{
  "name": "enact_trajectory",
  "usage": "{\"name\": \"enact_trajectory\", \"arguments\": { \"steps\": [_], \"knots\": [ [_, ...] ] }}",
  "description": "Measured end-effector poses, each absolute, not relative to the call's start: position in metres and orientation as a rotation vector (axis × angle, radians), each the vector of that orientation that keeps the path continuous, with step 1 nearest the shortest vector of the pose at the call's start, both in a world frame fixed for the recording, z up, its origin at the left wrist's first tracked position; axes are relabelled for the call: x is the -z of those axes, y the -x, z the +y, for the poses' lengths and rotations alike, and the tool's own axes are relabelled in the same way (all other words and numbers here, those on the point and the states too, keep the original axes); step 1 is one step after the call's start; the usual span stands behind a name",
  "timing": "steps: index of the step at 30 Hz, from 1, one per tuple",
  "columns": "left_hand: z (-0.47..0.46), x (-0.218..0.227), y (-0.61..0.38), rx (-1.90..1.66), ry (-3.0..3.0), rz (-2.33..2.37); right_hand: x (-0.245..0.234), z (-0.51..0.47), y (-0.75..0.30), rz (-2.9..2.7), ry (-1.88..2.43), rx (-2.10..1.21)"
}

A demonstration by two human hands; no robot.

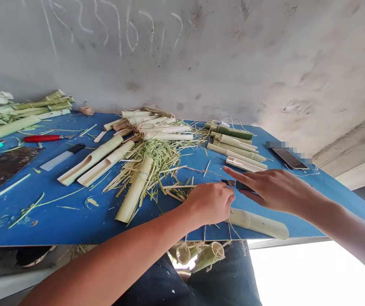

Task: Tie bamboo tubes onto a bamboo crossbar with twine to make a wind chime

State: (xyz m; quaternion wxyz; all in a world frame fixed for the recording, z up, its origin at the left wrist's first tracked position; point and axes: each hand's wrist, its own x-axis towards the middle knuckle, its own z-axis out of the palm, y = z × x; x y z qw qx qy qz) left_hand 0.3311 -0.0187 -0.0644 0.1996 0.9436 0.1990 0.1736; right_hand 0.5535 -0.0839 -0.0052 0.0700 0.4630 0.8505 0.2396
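Observation:
My left hand (210, 203) is closed just above the table's front edge, with twine (233, 231) hanging below its fingers. In my right hand (270, 189) is a small knife (242, 185) with a dark handle; its blade end points toward my left fingers. The index finger is stretched out above it. A split bamboo piece (260, 222) lies on the blue table below my hands, partly hidden by the left one. Under the table edge, by my lap, bamboo tubes (210, 256) hang tied with twine.
Bamboo shavings (157, 155) and cut pieces heap mid-table, with a bamboo tube (136, 189) leaning in front. Several bamboo pieces (236, 146) and a phone (289, 158) lie right. Left are a red-handled tool (43, 138), another knife (61, 157) and a dark cleaver blade (7, 170).

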Motion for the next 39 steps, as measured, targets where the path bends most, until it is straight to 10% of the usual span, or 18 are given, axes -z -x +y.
{"name": "enact_trajectory", "arguments": {
  "steps": [39],
  "knots": [
    [-0.020, 0.064, -0.329, -0.433, -2.690, 0.536, 0.005, -0.040, -0.552, 2.635, -1.305, -0.452]
  ]
}}
